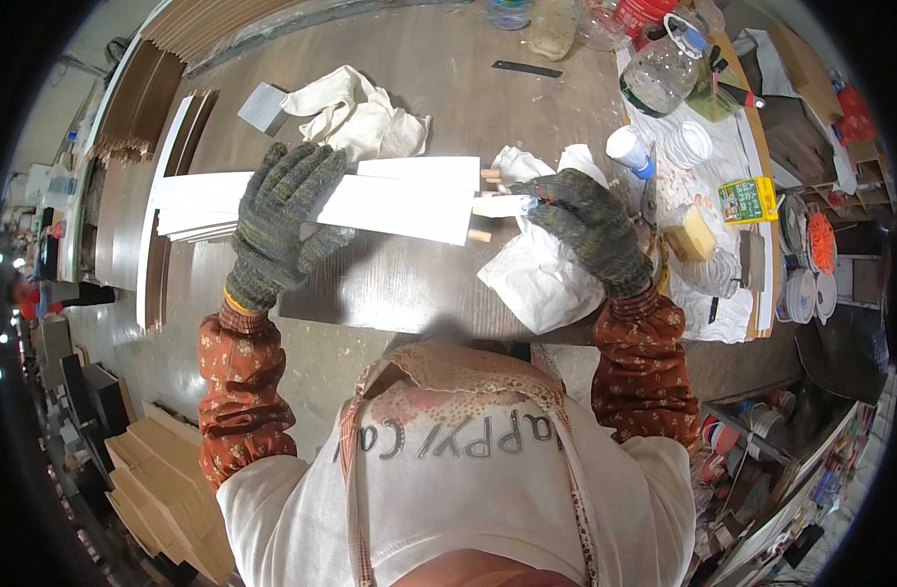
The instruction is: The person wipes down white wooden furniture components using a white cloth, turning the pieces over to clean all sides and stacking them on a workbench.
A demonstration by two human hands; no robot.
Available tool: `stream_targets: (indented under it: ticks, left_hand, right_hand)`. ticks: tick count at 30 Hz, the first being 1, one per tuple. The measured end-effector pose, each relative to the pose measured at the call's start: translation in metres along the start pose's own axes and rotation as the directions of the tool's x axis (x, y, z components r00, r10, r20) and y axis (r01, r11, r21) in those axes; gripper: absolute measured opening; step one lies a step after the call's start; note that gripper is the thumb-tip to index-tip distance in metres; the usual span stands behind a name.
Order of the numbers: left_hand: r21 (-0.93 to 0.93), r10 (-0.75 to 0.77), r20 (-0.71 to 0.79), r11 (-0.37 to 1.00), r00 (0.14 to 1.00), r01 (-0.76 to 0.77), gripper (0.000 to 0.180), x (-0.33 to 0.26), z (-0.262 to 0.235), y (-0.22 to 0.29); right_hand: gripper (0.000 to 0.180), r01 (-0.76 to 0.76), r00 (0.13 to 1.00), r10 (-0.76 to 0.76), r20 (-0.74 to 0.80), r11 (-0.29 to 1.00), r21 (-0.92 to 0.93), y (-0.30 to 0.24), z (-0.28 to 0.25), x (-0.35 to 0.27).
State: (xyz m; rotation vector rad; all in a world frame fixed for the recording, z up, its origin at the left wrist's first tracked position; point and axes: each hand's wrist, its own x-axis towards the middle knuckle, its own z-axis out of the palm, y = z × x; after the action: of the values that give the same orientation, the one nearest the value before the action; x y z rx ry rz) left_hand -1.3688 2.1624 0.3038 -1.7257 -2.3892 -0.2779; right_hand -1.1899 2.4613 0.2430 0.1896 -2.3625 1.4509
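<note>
Closest below us are our white shirt [487,489] and the patterned straps over it. Beyond, white boards [399,207] lie stacked on the brown table [390,293], between our hands. Our left hand [287,223] spreads its fingers flat across them, thumb apart, unclenched. Our right hand [587,227] grasps a slim white tube [504,205], its tip at the boards' end, where wooden pegs [479,236] jut out.

We judge that light pressure from the left could let the stack slide or fan apart, and that too hard a squeeze on the tube could smear the board ends. The white cloth [541,279] under our right wrist might snag, too.

At right, the clear jug [661,76] looks mostly see-through, darker at its base; we cannot tell what that is. The white-and-blue cup [629,152] and yellow box [748,202] hide their contents.
</note>
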Motion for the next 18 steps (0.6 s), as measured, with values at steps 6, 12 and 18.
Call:
stream_targets:
  ticks: [6,12,18]
  left_hand:
    - [-0.011,0.014,0.016,1.000,1.000,-0.014,0.065,0.002,0.000,-0.003]
    - [-0.020,0.026,-0.011,0.999,1.000,-0.026,0.065,0.003,0.002,-0.003]
    - [-0.019,0.022,0.004,1.000,1.000,-0.022,0.065,0.004,0.000,-0.005]
  right_hand:
    - [0.021,-0.054,0.997,0.050,0.058,0.996,0.077,-0.001,-0.005,0.008]
    - [0.021,-0.003,0.999,0.002,0.044,0.999,0.032,0.004,-0.006,0.007]
    - [0.022,0.093,0.994,-0.091,0.064,0.995,-0.027,0.005,-0.009,0.014]
